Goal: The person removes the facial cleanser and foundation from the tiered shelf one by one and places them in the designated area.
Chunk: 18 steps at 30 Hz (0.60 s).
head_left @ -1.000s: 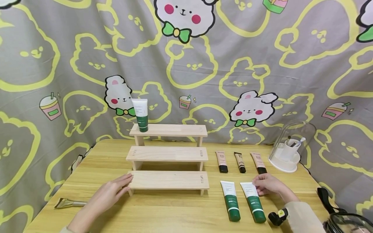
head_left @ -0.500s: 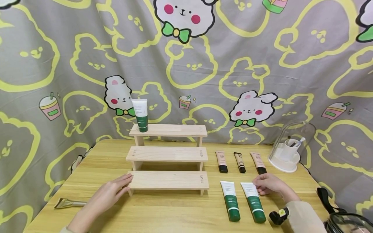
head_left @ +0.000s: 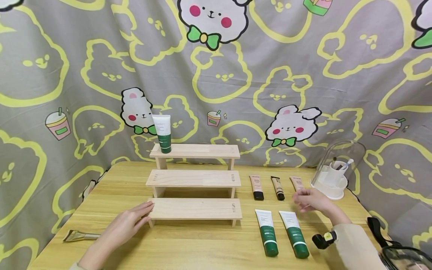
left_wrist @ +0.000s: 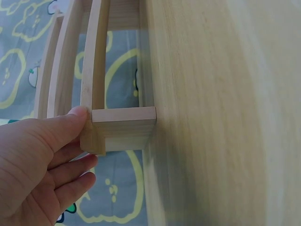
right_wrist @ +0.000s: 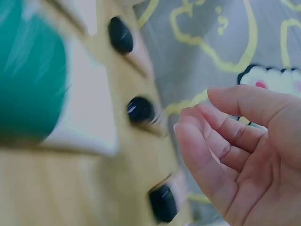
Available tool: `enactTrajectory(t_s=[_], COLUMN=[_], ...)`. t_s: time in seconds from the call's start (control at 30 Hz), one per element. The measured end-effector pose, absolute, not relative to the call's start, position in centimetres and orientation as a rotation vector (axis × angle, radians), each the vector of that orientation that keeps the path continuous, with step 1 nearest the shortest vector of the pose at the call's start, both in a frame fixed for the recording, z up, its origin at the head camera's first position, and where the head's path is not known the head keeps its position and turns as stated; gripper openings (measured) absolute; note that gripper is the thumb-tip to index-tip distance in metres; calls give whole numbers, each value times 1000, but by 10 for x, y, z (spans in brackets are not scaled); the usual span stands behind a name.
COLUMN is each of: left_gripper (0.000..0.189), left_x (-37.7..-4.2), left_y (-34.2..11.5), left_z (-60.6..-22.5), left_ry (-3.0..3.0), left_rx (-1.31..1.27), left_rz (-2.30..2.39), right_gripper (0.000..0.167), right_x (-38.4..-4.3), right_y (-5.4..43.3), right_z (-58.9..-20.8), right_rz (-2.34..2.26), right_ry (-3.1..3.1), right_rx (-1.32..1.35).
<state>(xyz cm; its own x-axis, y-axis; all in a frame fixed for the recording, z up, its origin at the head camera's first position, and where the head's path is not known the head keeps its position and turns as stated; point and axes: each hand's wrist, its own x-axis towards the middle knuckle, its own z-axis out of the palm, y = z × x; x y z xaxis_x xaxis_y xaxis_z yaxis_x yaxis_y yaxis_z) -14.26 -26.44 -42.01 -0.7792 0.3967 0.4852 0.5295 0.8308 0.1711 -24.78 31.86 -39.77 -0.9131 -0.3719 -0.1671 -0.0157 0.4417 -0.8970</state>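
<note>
A three-step wooden display shelf point(head_left: 194, 208) stands on the table. My left hand point(head_left: 126, 223) holds the left end of its lowest step; the left wrist view has the thumb at the board's corner and the other fingers beside its end. My right hand point(head_left: 312, 201) hovers with loosely bent fingers and nothing in them, overlapping the lower part of a pink BB cream tube point(head_left: 297, 183). Two green-and-white squeeze tubes point(head_left: 267, 233) point(head_left: 294, 234) lie nearer me. A similar green-and-white tube point(head_left: 163, 133) stands upright on the left of the top step.
Another pink BB cream tube point(head_left: 256, 187) and a small beige tube point(head_left: 278, 188) with a black cap lie right of the shelf. Behind them at right stands a clear dome point(head_left: 341, 165) over a white brush holder point(head_left: 334, 180). A gold brush point(head_left: 81, 235) lies at left.
My right hand has lifted off the top of the right-hand green-and-white tube and moved back toward the right pink tube. My left hand stays at the shelf.
</note>
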Motion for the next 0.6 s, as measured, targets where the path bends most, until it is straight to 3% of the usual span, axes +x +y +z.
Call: enactTrajectory(t_s=[0.27, 0.6], left_gripper=[35, 35], left_x=[-142, -144], left_y=[-264, -265], left_z=[-419, -420], left_ry=[-2572, -2588], left_rx=[-689, -686], left_rz=[-411, -405], right_gripper=[39, 31], right_x=[-264, -287], right_y=[284, 221], right_z=[-354, -311], right_rz=[-1459, -1481], right_ry=[2459, 2475], right_rx=[-427, -593])
